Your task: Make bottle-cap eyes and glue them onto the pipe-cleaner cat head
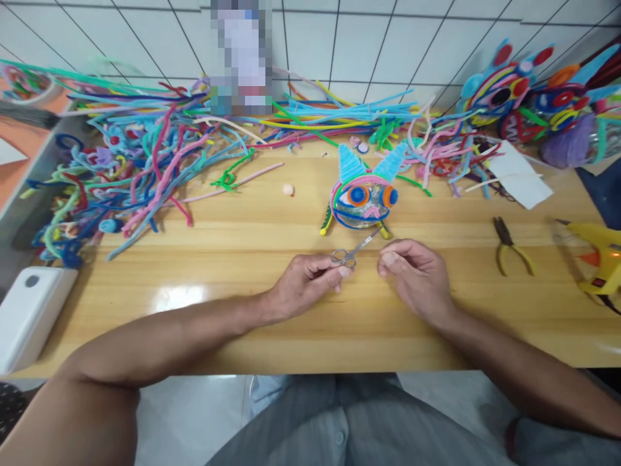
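Note:
Small metal scissors (358,248) are in my left hand (315,278), their finger loops at my thumb and fingertips and the blades pointing up and to the right. My right hand (412,275) is closed in a pinch just right of the blades; whatever it may hold is too small to make out. Just beyond both hands stands a pipe-cleaner animal figure (363,199) with light blue pointed ears, orange-and-blue round eyes and a pink nose. Its short yellow-and-green legs rest on the wooden table (233,259).
Loose pipe cleaners (160,162) lie heaped at the left and along the tiled wall. Yellow-handled pliers (509,249) and a yellow glue gun (599,252) lie at the right. More finished figures (499,97) stand back right. A white box-shaped device (36,314) sits front left.

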Demonstrator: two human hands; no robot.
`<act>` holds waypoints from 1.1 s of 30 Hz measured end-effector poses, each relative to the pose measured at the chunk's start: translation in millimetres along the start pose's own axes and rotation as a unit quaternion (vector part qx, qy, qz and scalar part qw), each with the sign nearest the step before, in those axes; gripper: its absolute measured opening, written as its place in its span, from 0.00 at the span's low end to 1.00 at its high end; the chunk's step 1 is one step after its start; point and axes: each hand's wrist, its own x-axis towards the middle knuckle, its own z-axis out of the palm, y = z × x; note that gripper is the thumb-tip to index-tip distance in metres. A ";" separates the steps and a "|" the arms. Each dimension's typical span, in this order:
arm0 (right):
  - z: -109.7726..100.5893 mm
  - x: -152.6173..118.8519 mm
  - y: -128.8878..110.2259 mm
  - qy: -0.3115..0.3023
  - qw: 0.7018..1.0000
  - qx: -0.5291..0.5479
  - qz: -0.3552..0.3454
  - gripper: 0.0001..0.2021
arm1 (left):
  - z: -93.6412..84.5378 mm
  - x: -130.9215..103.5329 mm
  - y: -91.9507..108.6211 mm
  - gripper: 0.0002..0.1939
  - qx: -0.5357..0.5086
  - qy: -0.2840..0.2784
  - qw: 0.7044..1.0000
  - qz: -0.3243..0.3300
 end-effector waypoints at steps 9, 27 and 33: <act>-20.4 31.4 -20.5 0.129 0.985 -0.014 -0.117 0.13 | 1.3 -0.3 5.0 0.25 0.033 -0.030 0.999 0.016; -122.6 63.1 -10.9 0.092 0.823 -0.556 -0.071 0.09 | -15.5 7.4 11.2 0.29 0.292 0.033 0.951 0.097; -114.5 76.3 -0.6 0.055 0.735 -0.676 -0.018 0.10 | -13.8 9.5 2.5 0.28 0.303 0.026 0.945 0.123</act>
